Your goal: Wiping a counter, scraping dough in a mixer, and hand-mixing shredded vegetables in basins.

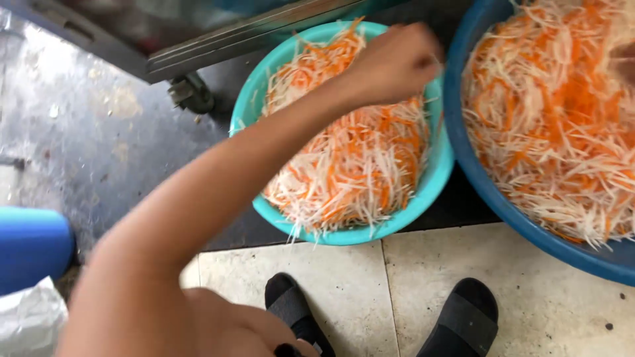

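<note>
My left arm reaches from the lower left across a turquoise basin [246,106] heaped with shredded white and orange vegetables [357,165]. My left hand [397,59] is over the basin's far right rim, blurred, fingers curled into a fist with a few pale shreds showing at its edge. To the right, a large blue basin [486,192] holds more of the same shredded mix [555,119]. A brownish sliver at the frame's right edge, on that pile, looks like my right hand [626,56]. Its fingers are cut off from view.
Both basins sit on a dark wet floor [99,132] beside pale tiles [331,284]. My feet in black sandals [463,317] stand on the tiles. A metal cart frame with a caster wheel [192,92] is behind. A blue object [33,244] and white plastic [30,317] lie left.
</note>
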